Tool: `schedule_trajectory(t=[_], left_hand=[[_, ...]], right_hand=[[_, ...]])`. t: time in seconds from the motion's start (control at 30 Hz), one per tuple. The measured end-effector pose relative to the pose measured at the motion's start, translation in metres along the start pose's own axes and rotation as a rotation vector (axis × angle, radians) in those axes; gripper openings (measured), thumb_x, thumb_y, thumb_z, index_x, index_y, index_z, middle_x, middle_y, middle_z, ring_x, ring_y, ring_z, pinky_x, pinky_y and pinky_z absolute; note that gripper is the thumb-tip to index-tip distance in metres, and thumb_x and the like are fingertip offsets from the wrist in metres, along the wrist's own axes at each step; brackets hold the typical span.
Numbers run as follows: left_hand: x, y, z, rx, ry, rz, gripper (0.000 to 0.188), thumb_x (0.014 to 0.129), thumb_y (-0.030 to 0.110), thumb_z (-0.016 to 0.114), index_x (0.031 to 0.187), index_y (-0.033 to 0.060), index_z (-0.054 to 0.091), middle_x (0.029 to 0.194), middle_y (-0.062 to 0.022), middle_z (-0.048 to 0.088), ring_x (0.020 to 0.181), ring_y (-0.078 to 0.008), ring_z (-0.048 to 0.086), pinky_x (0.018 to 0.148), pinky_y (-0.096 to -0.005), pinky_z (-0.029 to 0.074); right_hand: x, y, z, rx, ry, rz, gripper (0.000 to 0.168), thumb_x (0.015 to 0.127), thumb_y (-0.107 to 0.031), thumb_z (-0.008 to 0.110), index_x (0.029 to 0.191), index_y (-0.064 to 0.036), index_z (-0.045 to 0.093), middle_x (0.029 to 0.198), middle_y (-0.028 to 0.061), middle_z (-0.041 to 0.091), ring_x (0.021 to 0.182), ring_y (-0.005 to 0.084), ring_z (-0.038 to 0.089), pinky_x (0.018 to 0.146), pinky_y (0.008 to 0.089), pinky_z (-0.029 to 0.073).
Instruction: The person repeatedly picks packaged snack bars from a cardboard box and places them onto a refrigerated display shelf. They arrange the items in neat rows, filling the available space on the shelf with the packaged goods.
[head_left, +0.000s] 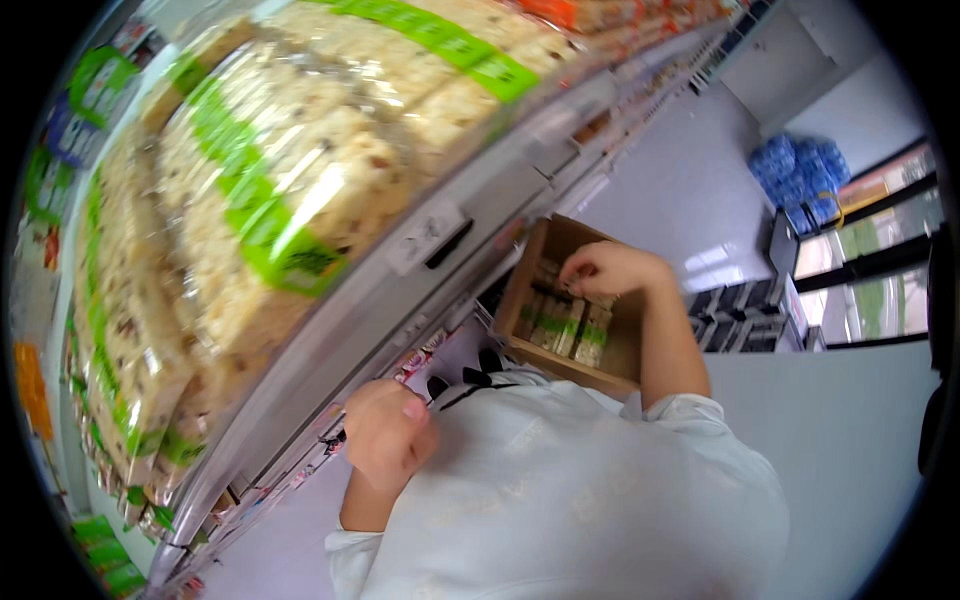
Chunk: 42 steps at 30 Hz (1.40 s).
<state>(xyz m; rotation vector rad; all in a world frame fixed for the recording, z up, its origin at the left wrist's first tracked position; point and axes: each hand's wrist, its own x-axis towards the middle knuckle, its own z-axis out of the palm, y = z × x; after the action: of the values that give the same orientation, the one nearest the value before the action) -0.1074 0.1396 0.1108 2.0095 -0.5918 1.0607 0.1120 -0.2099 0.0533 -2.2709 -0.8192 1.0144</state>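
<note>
My left hand (390, 431), slightly blurred, is curled in front of my shirt beside the shelf edge, with nothing seen in it. Over an open cardboard box (517, 292) reaches my right hand (615, 271), its fingers bent inward. Whether those fingertips grip anything is not clear. Inside the box lie several wrapped puffed-grain bars (559, 326) with green bands. Larger clear-wrapped packs of the same kind of bars (300, 172) are piled on the shelf at the upper left, close to the camera.
A metal shelf edge (352, 300) with a price tag (426, 237) slants across the view. Orange-banded packs (600, 15) are farther along the shelf. Blue-wrapped bottles (799, 176) stand near the glass door (870, 262). Dark stacked cartons (739, 319) sit beyond my right arm.
</note>
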Motion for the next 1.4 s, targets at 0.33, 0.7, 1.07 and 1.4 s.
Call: schedule_trajectory(t=[0.33, 0.7, 1.07, 1.4], left_hand=[[0.007, 0.002, 0.056, 0.050, -0.048, -0.065, 0.025, 0.082, -0.013, 0.063, 0.106, -0.0058, 0.068, 0.069, -0.0081, 0.060, 0.053, -0.0232, 0.057, 0.055, -0.0333, 0.053], [0.001, 0.006, 0.066, 0.128, -0.050, -0.113, 0.026, 0.077, -0.012, 0.064, 0.102, -0.0060, 0.069, 0.064, -0.0079, 0.055, 0.050, -0.0236, 0.052, 0.051, -0.0328, 0.048], [0.012, 0.001, 0.069, 0.031, -0.157, -0.046, 0.029, 0.069, -0.012, 0.065, 0.098, -0.0071, 0.068, 0.062, -0.0078, 0.054, 0.049, -0.0230, 0.051, 0.045, -0.0315, 0.041], [0.005, -0.010, 0.055, -0.090, -0.251, -0.219, 0.031, 0.078, -0.009, 0.067, 0.108, -0.0064, 0.068, 0.074, -0.0103, 0.063, 0.052, -0.0202, 0.055, 0.051, -0.0308, 0.046]], right_hand=[[0.102, 0.130, 0.157, -0.374, -0.262, 0.623, 0.055, 0.092, -0.021, 0.065, 0.144, -0.005, 0.062, 0.134, 0.0217, 0.069, 0.121, 0.0398, 0.067, 0.097, 0.0475, 0.058], [0.109, 0.103, 0.209, -0.348, -0.208, 0.532, 0.040, 0.083, -0.016, 0.075, 0.122, -0.005, 0.078, 0.125, 0.0190, 0.075, 0.115, 0.0357, 0.074, 0.095, 0.0463, 0.061], [0.120, 0.119, 0.209, -0.608, -0.428, 0.466, 0.033, 0.087, -0.018, 0.073, 0.117, -0.011, 0.081, 0.122, 0.0158, 0.077, 0.114, 0.0340, 0.074, 0.092, 0.0441, 0.061], [0.072, 0.088, 0.140, -0.257, -0.100, 0.486, 0.030, 0.096, -0.030, 0.067, 0.107, -0.005, 0.081, 0.115, 0.0208, 0.076, 0.103, 0.0389, 0.072, 0.087, 0.0482, 0.057]])
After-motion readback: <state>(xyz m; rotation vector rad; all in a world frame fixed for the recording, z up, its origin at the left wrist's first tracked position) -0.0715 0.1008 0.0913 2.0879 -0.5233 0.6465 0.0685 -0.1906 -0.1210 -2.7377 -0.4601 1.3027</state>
